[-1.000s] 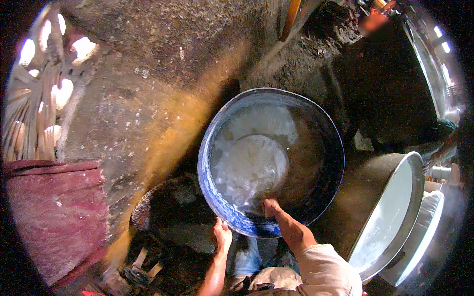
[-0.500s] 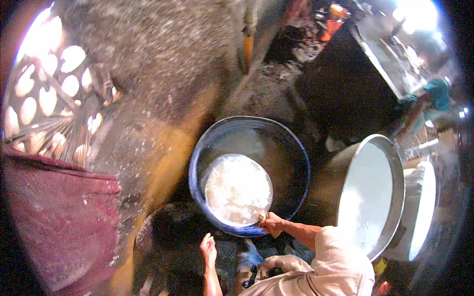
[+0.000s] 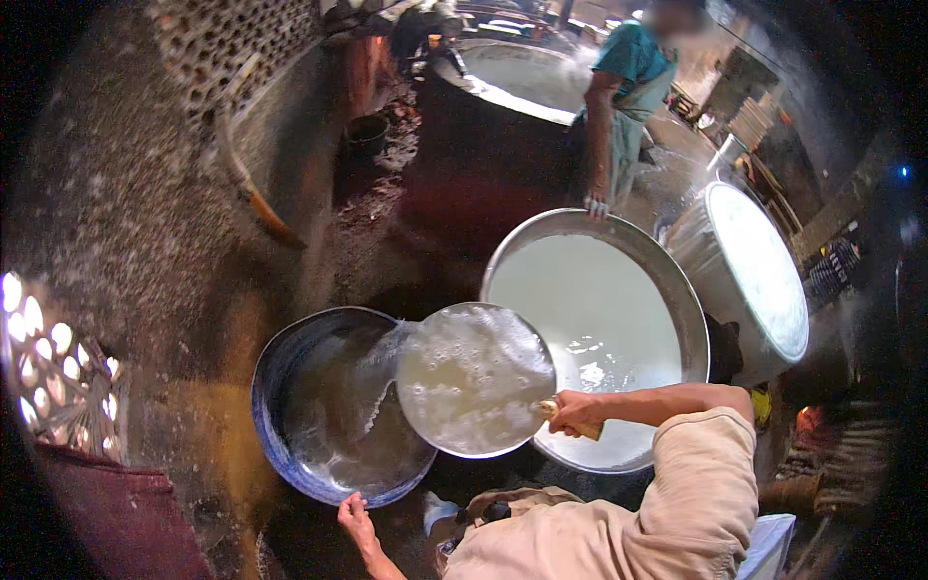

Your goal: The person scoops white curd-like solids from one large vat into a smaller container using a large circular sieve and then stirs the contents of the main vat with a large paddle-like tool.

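My right hand [image 3: 575, 413] grips the short handle of a wide, round metal scoop [image 3: 476, 379] filled with cloudy, bubbly liquid. The scoop hangs between a blue tub [image 3: 268, 440] on the left and a big metal vat [image 3: 692, 319] of white liquid on the right, overlapping both rims. Some liquid runs off its left edge into the murky liquid in the tub. Down at the tub's near rim, my left hand [image 3: 359, 527] has its fingers curled against the edge.
A co-worker [image 3: 619, 97] in a teal top stands beyond the vat, one hand at its far rim. Right of it is a second metal vat [image 3: 759, 266] of white liquid. A large steaming pan [image 3: 522, 77] sits at the back. Red cloth [image 3: 116, 507] hangs at lower left.
The scoop has moved right, out of the blue tub and toward the vat, and now spills liquid. My left hand has come to the tub rim. The view has turned right.
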`<state>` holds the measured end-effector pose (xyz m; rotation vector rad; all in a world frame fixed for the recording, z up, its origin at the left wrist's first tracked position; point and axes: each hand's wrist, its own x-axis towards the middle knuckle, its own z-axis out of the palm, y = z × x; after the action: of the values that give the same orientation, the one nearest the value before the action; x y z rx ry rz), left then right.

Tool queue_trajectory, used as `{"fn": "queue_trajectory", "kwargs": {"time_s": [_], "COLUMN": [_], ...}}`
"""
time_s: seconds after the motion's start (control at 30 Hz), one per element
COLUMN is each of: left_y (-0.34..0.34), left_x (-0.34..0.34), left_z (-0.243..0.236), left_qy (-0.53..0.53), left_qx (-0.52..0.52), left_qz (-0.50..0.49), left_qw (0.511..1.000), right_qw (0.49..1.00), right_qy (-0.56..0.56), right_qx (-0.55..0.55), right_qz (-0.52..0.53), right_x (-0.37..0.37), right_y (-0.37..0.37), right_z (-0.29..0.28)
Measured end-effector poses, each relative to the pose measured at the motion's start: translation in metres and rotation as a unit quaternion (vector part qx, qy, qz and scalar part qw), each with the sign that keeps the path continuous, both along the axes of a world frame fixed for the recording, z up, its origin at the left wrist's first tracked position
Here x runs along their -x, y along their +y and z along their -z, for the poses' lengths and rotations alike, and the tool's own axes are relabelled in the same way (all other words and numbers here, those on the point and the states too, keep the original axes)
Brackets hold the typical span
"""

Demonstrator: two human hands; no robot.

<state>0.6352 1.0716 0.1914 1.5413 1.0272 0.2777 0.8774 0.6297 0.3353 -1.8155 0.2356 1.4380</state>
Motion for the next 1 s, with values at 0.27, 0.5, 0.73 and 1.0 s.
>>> {"fn": "queue_trajectory", "kwargs": {"time_s": [0.27,0.5,0.73,1.0], "left_y": [-0.071,-0.08,-0.11,-0.106], "left_x": [-0.019,-0.013,-0.024,-0.031], "left_z": [-0.033,-0.048,-0.073,-0.089], "left_qy": [0.084,0.186,0.274,0.218], "left_qx": [0.006,-0.012,-0.022,-0.014], "left_qz": [0.029,0.039,-0.007,0.031], "left_qw": [0.996,0.982,0.961,0.975], "right_qw": [0.972,0.927,0.901,0.819], "right_qy": [0.046,0.054,-0.007,0.069], "right_qx": [-0.015,-0.028,-0.035,-0.13], "right_qz": [0.231,0.37,0.432,0.555], "right_x": [0.017,0.069,0.114,0.119], "right_y": [-0.194,-0.273,-0.288,-0.197], "right_z": [0.021,0.103,0.208,0.21]}}
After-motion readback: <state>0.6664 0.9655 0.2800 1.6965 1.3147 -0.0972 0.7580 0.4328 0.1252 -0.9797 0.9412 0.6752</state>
